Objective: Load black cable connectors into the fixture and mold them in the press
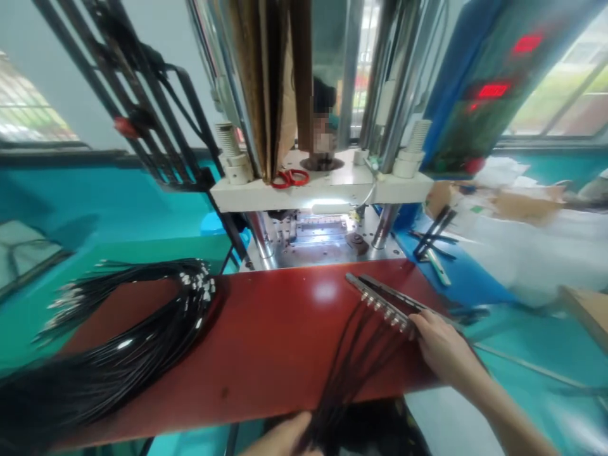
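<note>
At the lower edge of the picture, my left hand (287,437) is closed round a bundle of thin black cables (339,386), partly cut off by the frame. These cables fan upward to a metal bar (384,305) with several silver connector ends along its side. My right hand (439,345) grips the near end of that bar, over the right part of the red-brown board (266,342). A second dark, narrow bar (394,291) lies close behind it, also running toward my right hand.
A thick coil of black cables (156,342) with light-coloured ends lies on the board's left. Behind stands a press with a lit metal bed (320,237). Red-handled scissors (291,178) rest on its white plate (266,195). Dark strips (434,231) lie on a blue surface at right.
</note>
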`<state>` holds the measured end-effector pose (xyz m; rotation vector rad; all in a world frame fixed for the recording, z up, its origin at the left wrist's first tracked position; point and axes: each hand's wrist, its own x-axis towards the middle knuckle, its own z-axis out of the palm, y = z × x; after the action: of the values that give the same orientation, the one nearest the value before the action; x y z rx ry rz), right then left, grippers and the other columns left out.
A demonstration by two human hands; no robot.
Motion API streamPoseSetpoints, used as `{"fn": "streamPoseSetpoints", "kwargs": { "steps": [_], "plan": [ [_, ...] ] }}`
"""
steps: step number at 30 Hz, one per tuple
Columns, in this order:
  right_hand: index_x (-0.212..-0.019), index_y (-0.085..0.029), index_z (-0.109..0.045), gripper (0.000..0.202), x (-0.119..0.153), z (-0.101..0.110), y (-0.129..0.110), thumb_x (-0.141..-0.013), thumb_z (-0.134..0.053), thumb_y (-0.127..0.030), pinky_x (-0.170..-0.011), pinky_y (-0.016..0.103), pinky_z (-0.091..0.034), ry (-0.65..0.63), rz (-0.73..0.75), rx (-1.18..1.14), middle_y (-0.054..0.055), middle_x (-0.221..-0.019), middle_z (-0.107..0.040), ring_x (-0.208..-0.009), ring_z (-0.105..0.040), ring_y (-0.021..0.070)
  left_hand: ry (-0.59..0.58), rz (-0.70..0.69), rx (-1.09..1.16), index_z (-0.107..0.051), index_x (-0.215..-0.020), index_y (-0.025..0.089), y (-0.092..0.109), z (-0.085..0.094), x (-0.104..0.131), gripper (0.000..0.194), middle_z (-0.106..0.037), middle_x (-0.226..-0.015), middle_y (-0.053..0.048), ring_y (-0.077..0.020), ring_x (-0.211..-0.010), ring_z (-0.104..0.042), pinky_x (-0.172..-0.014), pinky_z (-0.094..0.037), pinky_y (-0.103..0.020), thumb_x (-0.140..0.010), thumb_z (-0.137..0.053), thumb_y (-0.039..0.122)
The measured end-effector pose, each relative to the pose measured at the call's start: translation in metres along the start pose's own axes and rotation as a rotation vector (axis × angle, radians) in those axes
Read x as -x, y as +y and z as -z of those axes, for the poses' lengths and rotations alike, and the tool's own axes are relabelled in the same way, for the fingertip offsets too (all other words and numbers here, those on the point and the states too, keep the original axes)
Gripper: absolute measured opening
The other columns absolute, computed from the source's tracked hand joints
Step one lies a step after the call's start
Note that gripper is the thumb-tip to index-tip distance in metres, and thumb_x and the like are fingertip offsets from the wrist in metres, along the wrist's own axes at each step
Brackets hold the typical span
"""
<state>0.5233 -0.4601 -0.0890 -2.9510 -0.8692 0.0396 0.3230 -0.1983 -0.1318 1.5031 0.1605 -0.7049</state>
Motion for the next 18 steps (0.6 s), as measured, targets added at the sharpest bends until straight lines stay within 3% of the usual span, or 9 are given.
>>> {"fn": "streamPoseSetpoints", "kwargs": {
  "steps": [3, 7, 11, 14, 18],
  "plan": [
    [-0.09, -0.018, -0.056, 0.032, -0.003, 0.014, -0.002, -0.073, -0.033, -0.002, -0.073, 0.029, -0.039, -0.025, 0.011, -0.117, 0.008, -0.091, -0.059, -0.086, -0.056, 0.0197, -0.129, -0.045, 0.261, -0.06, -0.097, 0.016, 0.008, -0.012, -0.024, 0.058, -0.061, -0.092, -0.008, -0.0196, -0.088, -0.055, -0.088, -0.035, -0.034, -0.063, -0.056, 0.063],
    [-0.082, -0.019, -0.053, 0.024, -0.028, 0.038, -0.009, -0.071, -0.038, -0.003, -0.065, 0.027, -0.036, -0.036, 0.053, -0.246, 0.005, -0.082, -0.061, -0.076, -0.056, 0.0184, -0.088, -0.027, 0.217, -0.063, -0.075, 0.012, 0.025, -0.022, -0.042, 0.056, -0.057, -0.069, -0.005, -0.0109, -0.061, -0.048, -0.068, -0.037, -0.026, -0.055, -0.062, 0.065],
    [-0.076, -0.019, -0.054, 0.023, -0.082, 0.052, -0.019, -0.067, -0.04, -0.002, -0.062, 0.027, -0.035, -0.044, 0.03, -0.348, 0.002, -0.074, -0.062, -0.069, -0.056, 0.0178, -0.037, -0.125, 0.268, -0.057, -0.069, 0.01, 0.056, -0.025, -0.055, 0.059, -0.053, -0.058, -0.003, -0.0079, -0.05, -0.044, -0.054, -0.032, -0.022, -0.053, -0.062, 0.066],
    [-0.078, -0.017, -0.059, 0.028, -0.138, 0.053, -0.023, -0.064, -0.042, 0.001, -0.066, 0.026, -0.038, 0.002, 0.052, -0.403, 0.002, -0.08, -0.065, -0.078, -0.057, 0.0181, 0.064, -0.081, 0.452, -0.052, -0.076, 0.013, 0.092, -0.012, -0.06, 0.05, -0.049, -0.05, 0.001, -0.0065, -0.037, -0.037, -0.042, -0.024, -0.02, -0.059, -0.062, 0.059],
    [-0.083, -0.014, -0.062, 0.024, -0.215, 0.057, -0.034, -0.071, -0.047, 0.0, -0.071, 0.025, -0.042, 0.014, 0.126, -0.482, 0.003, -0.083, -0.065, -0.082, -0.058, 0.0161, 0.148, -0.108, 0.569, -0.051, -0.079, 0.012, 0.144, 0.03, -0.069, 0.023, -0.049, -0.054, 0.002, -0.0033, -0.035, -0.034, -0.038, -0.02, -0.017, -0.074, -0.055, 0.034]
  ]
}}
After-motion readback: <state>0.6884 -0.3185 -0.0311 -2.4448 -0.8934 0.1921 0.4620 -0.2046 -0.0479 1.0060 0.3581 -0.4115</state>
